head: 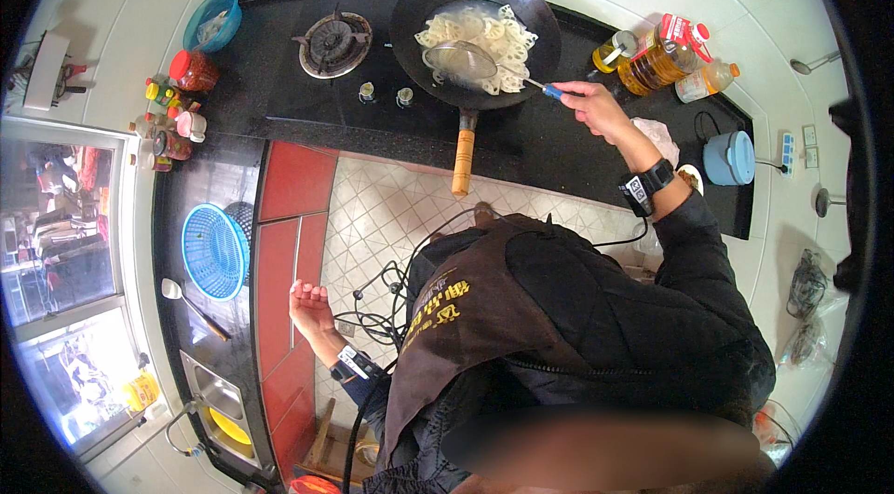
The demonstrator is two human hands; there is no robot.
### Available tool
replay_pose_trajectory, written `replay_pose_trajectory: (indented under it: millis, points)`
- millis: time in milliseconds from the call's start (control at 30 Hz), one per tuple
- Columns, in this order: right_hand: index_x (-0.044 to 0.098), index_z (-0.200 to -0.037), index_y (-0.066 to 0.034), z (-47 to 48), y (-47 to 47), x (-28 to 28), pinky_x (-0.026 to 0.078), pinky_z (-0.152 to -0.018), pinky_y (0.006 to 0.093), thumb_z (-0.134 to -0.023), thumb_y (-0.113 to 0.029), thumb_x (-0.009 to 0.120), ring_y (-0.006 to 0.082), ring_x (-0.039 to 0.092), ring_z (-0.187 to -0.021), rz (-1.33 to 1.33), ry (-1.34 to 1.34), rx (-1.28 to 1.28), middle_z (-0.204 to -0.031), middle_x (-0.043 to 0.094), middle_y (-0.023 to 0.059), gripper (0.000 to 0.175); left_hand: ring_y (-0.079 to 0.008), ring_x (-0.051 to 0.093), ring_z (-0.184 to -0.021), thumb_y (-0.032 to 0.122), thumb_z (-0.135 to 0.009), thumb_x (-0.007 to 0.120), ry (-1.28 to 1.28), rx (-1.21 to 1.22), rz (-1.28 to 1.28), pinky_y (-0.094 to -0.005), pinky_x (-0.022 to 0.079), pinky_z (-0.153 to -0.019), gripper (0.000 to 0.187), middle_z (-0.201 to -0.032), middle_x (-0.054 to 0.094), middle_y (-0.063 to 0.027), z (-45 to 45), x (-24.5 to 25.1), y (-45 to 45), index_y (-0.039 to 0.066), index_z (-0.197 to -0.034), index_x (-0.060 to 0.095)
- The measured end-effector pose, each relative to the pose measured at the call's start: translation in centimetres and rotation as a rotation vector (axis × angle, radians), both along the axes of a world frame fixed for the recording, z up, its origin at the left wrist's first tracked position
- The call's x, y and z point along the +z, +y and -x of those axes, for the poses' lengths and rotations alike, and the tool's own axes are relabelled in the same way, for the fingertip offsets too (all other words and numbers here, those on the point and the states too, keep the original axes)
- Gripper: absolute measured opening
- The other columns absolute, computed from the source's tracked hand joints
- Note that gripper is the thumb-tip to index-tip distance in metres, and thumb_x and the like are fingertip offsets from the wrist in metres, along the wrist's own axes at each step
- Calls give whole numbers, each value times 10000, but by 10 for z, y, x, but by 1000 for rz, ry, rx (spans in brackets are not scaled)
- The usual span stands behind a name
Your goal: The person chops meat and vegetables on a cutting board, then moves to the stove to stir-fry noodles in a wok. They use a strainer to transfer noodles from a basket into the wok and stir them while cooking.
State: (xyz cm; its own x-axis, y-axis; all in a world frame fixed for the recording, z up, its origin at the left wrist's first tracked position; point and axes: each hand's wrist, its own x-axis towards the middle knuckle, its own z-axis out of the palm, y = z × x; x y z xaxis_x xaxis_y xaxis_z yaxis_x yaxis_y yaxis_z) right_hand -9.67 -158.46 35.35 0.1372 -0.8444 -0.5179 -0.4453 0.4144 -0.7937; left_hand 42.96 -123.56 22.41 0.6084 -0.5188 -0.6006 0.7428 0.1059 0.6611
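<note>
My right hand point(597, 110) grips the blue handle of a wire mesh skimmer point(461, 61). The skimmer's round mesh head lies over the left part of a heap of pale lotus root slices point(513, 40) in a large dark wok point(412, 19). The wok stands on the hob, its wooden handle point(462, 155) pointing towards me past the counter's edge. My left hand point(312, 309) is raised beside the red cabinets with its fingers curled and holds nothing. It is apart from the wok and the counter things.
Left of the wok is a bare gas burner point(336, 43). Oil bottles point(653, 64) and a light blue appliance point(728, 157) stand at right. Jars point(192, 70), a blue plastic basket point(215, 253), a spatula point(195, 309) and a sink point(216, 386) line the left side. Black cables point(380, 298) hang near my body.
</note>
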Motion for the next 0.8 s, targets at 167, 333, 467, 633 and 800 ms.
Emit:
replay_pose_trajectory:
  millis: [167,333,467,633,800]
  points:
    - [666,-1199,-191,42,-6,37,236,-428,193,-919,-246,610,17,314,-506,35,89,16,-638,413,-108,291,-168,590,-651,237,-937,532,-32,18,-45,-328,522,-653,194,-763,627,-25,-2,1,2,74,-957,635]
    - [696,-1157,-138,75,-7,89,291,-539,189,-872,-160,662,28,355,-621,238,292,183,-774,540,-92,287,-175,586,-657,245,-942,519,-15,-4,1,-337,522,-656,211,-772,631,-29,-2,-2,-6,70,-962,635]
    - [696,-1142,-102,72,-10,95,408,-612,233,-859,-115,662,70,481,-665,369,530,329,-793,610,-30,285,-179,594,-670,257,-943,523,-9,-43,36,-342,525,-662,221,-783,641,-32,-4,-8,-11,71,-973,639]
    - [697,-1127,-142,56,-16,54,479,-795,313,-828,-185,688,233,669,-850,414,551,289,-953,701,151,303,-203,618,-662,259,-962,450,16,-27,33,-392,545,-685,269,-778,658,-51,-7,-15,-4,67,-987,638]
    - [692,-1142,-154,48,-24,13,471,-772,323,-849,-215,678,233,656,-813,414,502,225,-908,694,146,300,-181,604,-653,255,-940,518,2,-30,41,-349,534,-658,222,-778,655,-39,-4,-14,7,76,-957,648]
